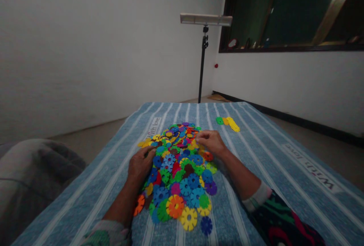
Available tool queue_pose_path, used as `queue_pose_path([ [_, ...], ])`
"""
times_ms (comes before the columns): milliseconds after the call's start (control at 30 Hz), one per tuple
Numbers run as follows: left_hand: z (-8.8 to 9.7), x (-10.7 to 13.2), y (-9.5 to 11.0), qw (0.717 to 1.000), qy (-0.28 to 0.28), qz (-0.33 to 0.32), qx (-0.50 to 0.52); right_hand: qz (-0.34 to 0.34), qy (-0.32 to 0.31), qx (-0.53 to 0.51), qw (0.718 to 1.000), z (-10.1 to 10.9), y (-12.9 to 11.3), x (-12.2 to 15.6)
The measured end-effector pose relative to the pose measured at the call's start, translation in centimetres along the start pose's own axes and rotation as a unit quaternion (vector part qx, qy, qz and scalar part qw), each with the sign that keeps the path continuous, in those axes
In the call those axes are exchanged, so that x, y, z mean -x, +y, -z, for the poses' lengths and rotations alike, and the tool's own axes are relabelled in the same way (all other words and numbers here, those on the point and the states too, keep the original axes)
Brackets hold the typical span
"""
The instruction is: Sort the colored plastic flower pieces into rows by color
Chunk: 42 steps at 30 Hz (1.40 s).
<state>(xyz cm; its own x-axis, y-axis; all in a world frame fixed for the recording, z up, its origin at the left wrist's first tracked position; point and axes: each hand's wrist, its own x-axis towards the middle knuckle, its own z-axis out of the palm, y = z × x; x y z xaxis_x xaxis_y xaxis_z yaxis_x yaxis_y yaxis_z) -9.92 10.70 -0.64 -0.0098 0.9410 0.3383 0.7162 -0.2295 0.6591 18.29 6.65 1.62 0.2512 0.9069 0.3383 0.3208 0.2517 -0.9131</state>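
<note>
A long heap of colourful notched plastic flower discs (186, 187) spreads down the middle of the cloth. My left hand (140, 163) rests at the heap's left edge, its fingers curled and thumb near the index finger. Just beyond those fingertips, several yellow discs (145, 143) stick out past the heap; whether the hand grips them I cannot tell. Over the right edge, my right hand (212, 143) has thumb and fingers pinched together close to some yellow discs (200, 150). What is in that pinch is hidden.
Joined green, orange and yellow discs (229, 122) lie apart at the far right of the striped blue cloth (264, 170). Behind the table stands a lamp on a black pole (202, 64). A grey-covered bulky shape (36, 185) is at the left.
</note>
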Motion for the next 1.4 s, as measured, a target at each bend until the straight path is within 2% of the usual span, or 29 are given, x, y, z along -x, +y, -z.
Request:
queue_pose_path([
  [100, 0.1, 0.0, 0.1, 1.000, 0.000, 0.005, -0.004, -0.025, 0.126, 0.030, 0.991, 5.6, 1.7, -2.2],
  [200, 0.2, 0.0, 0.2, 1.000, 0.000, 0.009, -0.007, -0.057, 0.241, 0.071, 0.966, 10.9, 4.2, -3.3],
  [267, 0.3, 0.0, 0.2, 1.000, 0.000, 0.010, -0.008, -0.076, 0.288, 0.097, 0.950, 13.2, 5.9, -3.6],
  [367, 0.3, 0.0, 0.2, 1.000, 0.000, 0.006, -0.008, -0.091, 0.314, 0.126, 0.936, 14.9, 7.9, -4.1],
  [567, 0.4, 0.1, 0.3, 1.000, 0.000, 0.014, -0.009, -0.098, 0.304, 0.167, 0.933, 15.4, 10.5, -5.6],
  [767, 0.6, 0.2, 0.4, 1.000, -0.004, 0.025, -0.009, -0.092, 0.281, 0.213, 0.931, 15.7, 11.8, -5.9],
  [1033, 0.4, 0.2, 0.2, 1.000, 0.003, 0.020, 0.003, -0.097, 0.242, 0.313, 0.913, 15.9, 12.5, -5.4],
  [1400, 0.2, 0.3, 0.0, 1.000, 0.010, 0.009, 0.003, -0.097, 0.171, 0.421, 0.885, 14.8, 12.3, -4.1],
])
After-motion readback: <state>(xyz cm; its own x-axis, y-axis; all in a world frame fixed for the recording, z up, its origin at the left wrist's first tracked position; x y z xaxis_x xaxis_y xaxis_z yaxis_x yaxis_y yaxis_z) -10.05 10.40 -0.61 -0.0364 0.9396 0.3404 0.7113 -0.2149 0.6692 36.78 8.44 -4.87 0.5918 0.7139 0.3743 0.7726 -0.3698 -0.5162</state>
